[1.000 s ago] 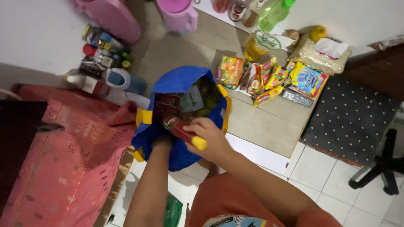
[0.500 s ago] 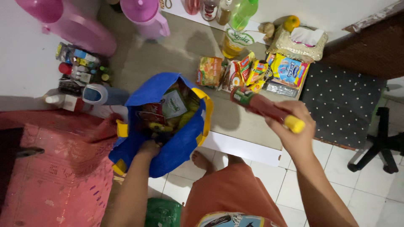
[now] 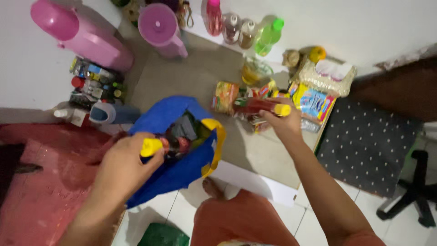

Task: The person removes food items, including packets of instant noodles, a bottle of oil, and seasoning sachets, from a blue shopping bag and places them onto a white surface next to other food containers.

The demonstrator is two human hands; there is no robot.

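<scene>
My right hand (image 3: 282, 122) grips a red sauce bottle with a yellow cap (image 3: 259, 106), held level just above the snack packets (image 3: 227, 96) on the low table (image 3: 191, 77). My left hand (image 3: 125, 166) is closed on a second dark red bottle with a yellow cap (image 3: 157, 146) at the mouth of the blue bag with yellow handles (image 3: 182, 168). The bag stands open at the table's near edge with several dark packets inside.
A pink jug (image 3: 159, 27) and a pink flask (image 3: 82, 36) stand at the back left, with small bottles (image 3: 95, 82) beside them. Drink bottles (image 3: 241, 29) line the wall. A tissue box (image 3: 325, 75), a dotted dark mat (image 3: 368, 141) and a chair base (image 3: 419, 191) are to the right.
My right hand carried the red bottle out of the bag and over to the packets on the table. My left hand left the bag's edge and now lifts a second bottle.
</scene>
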